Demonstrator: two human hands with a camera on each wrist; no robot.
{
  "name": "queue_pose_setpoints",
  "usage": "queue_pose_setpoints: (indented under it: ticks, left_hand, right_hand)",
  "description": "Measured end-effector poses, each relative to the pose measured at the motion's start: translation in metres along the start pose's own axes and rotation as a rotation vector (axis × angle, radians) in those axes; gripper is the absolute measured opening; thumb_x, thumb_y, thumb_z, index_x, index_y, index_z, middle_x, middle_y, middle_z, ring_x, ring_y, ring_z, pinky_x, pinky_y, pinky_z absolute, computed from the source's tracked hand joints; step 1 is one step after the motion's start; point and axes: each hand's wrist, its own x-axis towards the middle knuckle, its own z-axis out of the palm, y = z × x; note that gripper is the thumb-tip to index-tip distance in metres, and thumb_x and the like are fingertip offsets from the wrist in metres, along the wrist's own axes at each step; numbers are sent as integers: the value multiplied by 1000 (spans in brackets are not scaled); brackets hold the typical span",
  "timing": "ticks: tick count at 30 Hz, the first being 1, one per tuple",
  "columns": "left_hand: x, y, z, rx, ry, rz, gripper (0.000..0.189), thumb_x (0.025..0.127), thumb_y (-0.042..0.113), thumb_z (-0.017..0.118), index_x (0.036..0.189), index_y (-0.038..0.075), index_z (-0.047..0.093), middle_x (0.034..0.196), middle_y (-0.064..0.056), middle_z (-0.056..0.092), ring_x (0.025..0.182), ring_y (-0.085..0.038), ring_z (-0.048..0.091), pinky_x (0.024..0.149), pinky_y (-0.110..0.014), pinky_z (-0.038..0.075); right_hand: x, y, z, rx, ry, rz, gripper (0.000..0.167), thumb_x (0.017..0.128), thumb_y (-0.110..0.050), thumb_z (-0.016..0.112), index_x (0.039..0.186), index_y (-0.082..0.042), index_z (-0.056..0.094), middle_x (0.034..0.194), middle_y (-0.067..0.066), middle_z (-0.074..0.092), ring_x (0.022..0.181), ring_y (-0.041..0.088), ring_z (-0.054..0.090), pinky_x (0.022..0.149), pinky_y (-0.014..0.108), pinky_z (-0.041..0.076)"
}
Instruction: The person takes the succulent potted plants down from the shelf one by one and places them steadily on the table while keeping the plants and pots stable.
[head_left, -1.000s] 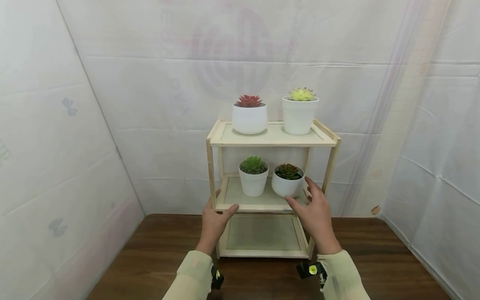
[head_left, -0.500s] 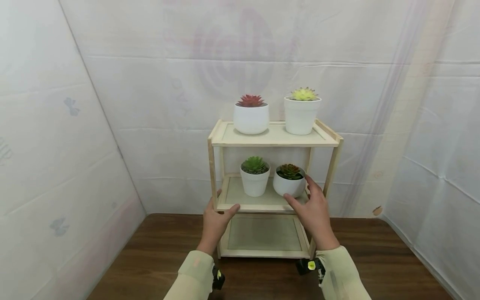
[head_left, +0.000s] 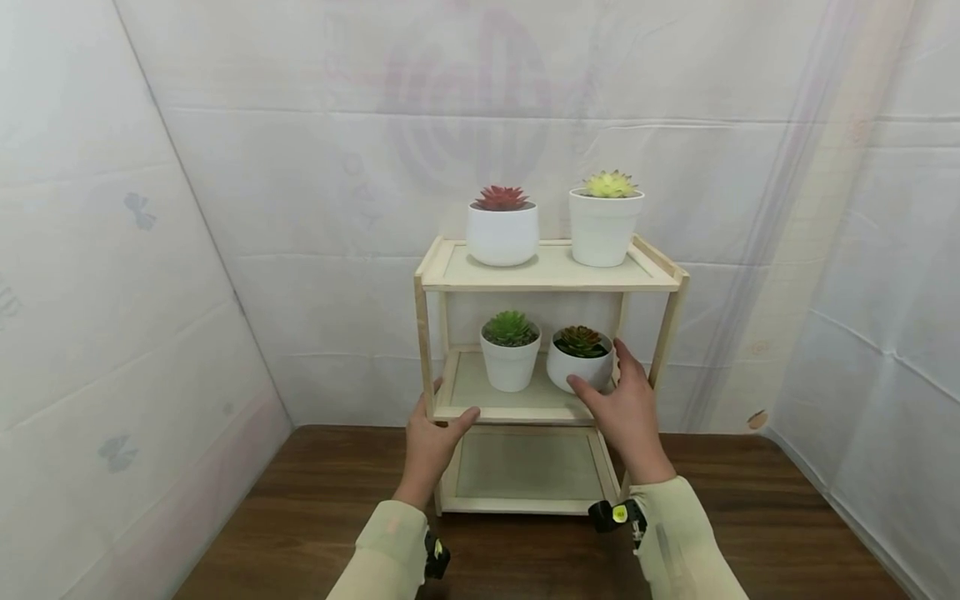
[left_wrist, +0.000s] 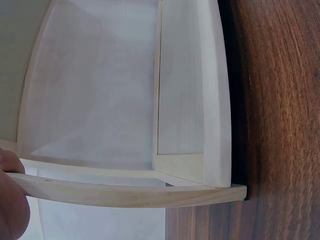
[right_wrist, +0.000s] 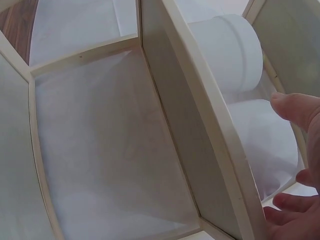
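A wooden three-tier shelf rack point(head_left: 555, 288) stands on the table. My left hand point(head_left: 431, 446) grips its left front post, thumb over the front edge of the middle shelf. In the left wrist view, fingers point(left_wrist: 11, 200) wrap the post point(left_wrist: 115, 196). On the middle shelf's right side is a round white pot point(head_left: 573, 368) with a red-green succulent point(head_left: 581, 340). My right hand point(head_left: 628, 421) reaches round it, thumb across its lower front and fingers at its right side. In the right wrist view, the thumb point(right_wrist: 295, 107) overlaps the pot's point(right_wrist: 262, 142) outline.
A potted green succulent point(head_left: 510, 358) stands left of that pot. The top shelf bears a red succulent pot point(head_left: 502, 236) and a yellow-green one point(head_left: 606, 229). The bottom shelf point(head_left: 525, 467) sits low over the brown table point(head_left: 300, 508). White cloth walls point(head_left: 337, 208) enclose the back and sides.
My right hand has moved slightly up and closer round the red-green succulent's pot, its thumb rising from the shelf edge onto the pot's front. The left hand keeps its grip.
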Motion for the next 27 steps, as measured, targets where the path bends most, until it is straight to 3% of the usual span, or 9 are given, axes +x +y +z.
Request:
queue_pose_setpoints:
  ticks: [14, 27]
  left_hand:
    - [-1, 3, 1, 10, 16, 23, 90, 74, 38, 84, 147, 12, 40, 139, -15, 53, 126, -30, 54, 101, -48, 47]
    - [-1, 1, 1, 5, 14, 12, 87, 73, 39, 84, 145, 14, 42, 138, -12, 54, 126, -27, 54, 101, -48, 47]
  right_hand:
    - [10, -4, -1, -5, -49, 32, 106, 82, -56, 69, 155, -4, 13, 153, 28, 28, 138, 45, 34, 106, 61, 36]
    - [22, -7, 4, 3, -47, 45, 112, 79, -57, 71, 155, -2, 11, 151, 29, 31, 136, 44, 37, 106, 59, 36]
